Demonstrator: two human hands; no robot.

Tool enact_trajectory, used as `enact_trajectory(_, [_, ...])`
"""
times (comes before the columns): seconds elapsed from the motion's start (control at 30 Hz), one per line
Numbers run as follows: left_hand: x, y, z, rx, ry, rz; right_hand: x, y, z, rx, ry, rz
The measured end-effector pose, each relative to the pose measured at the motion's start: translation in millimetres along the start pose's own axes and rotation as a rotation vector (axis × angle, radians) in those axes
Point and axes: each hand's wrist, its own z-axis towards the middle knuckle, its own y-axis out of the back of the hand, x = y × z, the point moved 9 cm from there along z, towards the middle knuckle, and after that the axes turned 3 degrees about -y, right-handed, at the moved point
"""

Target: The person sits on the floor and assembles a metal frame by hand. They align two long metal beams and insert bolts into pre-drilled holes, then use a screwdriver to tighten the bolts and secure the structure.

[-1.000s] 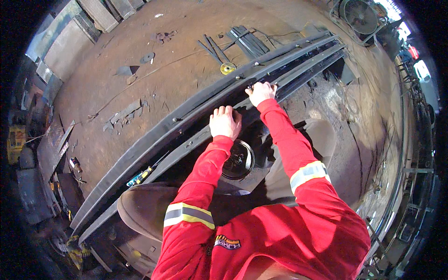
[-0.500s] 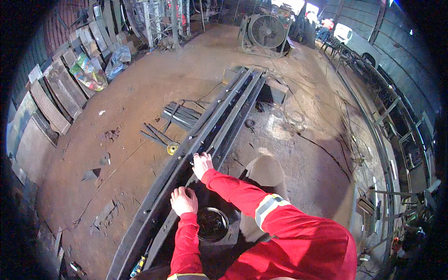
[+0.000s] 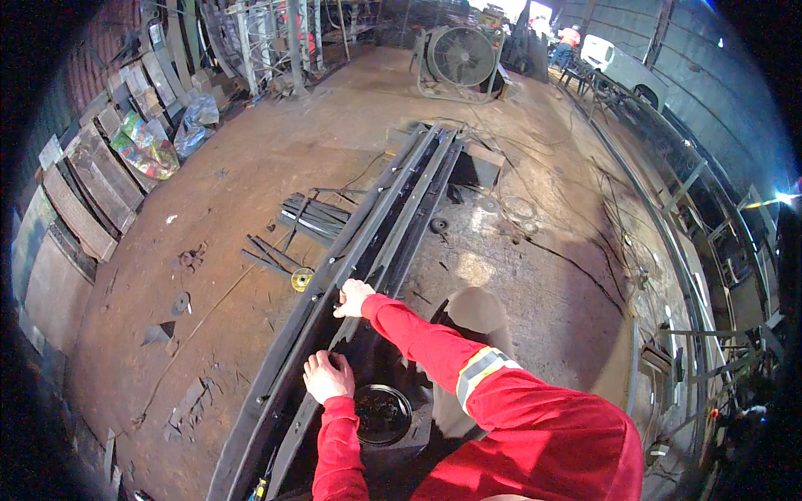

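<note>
A long pair of dark metal beams (image 3: 368,219), with bolts spaced along them, runs away from me. Over the channel between them, my right hand (image 3: 354,298) is closed, fingertips pinched downward near a bolt; what it pinches is too small to make out. Closer to me, my left hand (image 3: 329,378) lies at the edge of the near beam, fingers bent and the thumb apart, with nothing visible in it. Beside my left forearm sits a round black pan (image 3: 383,415) with dark contents I cannot make out.
Left of the beams lie dark metal bars (image 3: 313,219) and a yellow disc (image 3: 302,279). A dark box (image 3: 478,167) stands beside the far end. Beyond is a large fan (image 3: 461,57). Cables (image 3: 576,262) cross the floor at right. Panels (image 3: 83,213) lean along the left wall.
My right hand has shifted slightly left and its fingers have drawn into a pinch. The left hand stays near the beam's edge. A bright spark-like light now shows at the far right.
</note>
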Motion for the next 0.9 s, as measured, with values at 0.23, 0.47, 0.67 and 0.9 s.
enact_trajectory(0.23, [2,5,0,-0.021,-0.013,-0.004,32,-2,-52,-0.536,0.182,-0.381])
enact_trajectory(0.47, [2,2,-2,-0.049,-0.041,0.0,36,-8,-53,-0.546,0.248,-0.39])
enact_trajectory(0.67, [5,1,-2,-0.022,-0.015,-0.001,28,-10,-42,-0.59,0.207,-0.295])
enact_trajectory(0.9, [1,0,1,-0.021,-0.02,-0.017,31,-4,-36,-0.404,0.306,-0.274])
